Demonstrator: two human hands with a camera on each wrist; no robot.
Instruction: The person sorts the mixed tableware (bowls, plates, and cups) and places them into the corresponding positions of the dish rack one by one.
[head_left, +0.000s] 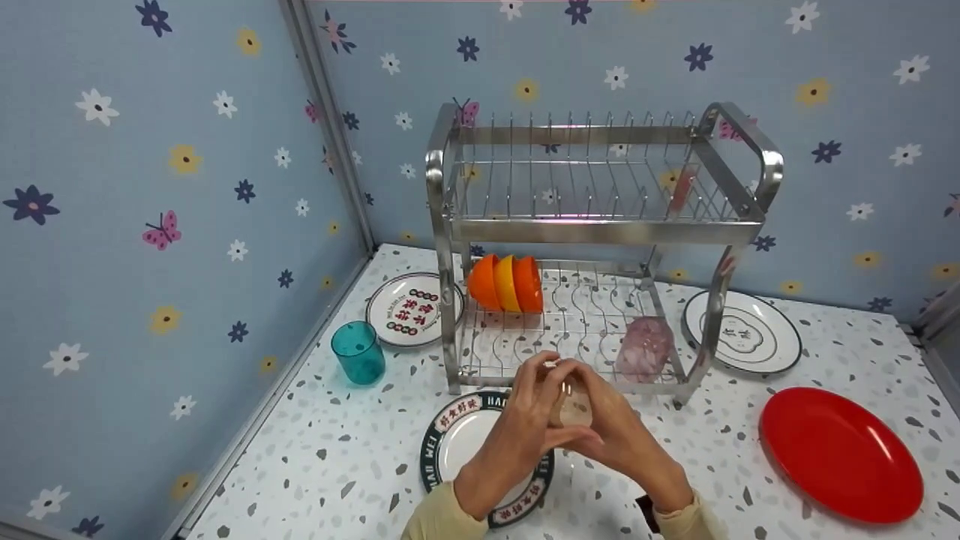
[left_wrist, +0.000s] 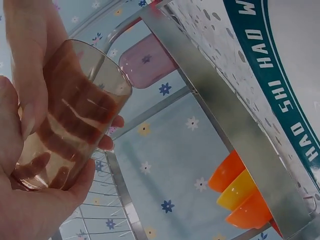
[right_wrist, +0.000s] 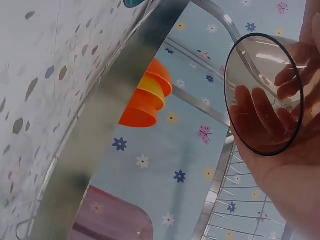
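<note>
A clear, brown-tinted drinking glass (head_left: 574,406) is held between both hands over the table, in front of the dish rack. Its mouth faces downward. The left hand (head_left: 517,420) grips it from the left, fingers arched over the top. From the other side the right hand (head_left: 619,427) curls round it. Fingers show through the wall of the glass (left_wrist: 85,107) in the left wrist view. In the right wrist view the dark rim of the glass (right_wrist: 239,46) faces the camera. Beneath the left hand lies a plate with a dark green lettered rim (head_left: 433,442), partly covered by the forearm.
The two-tier metal dish rack (head_left: 607,231) holds nested orange and yellow bowls (head_left: 507,285) and a pink glass (head_left: 645,349) on its lower tier. Around it are a teal glass (head_left: 360,354), a white plate (head_left: 390,319), another white plate (head_left: 772,349) and a red plate (head_left: 840,454).
</note>
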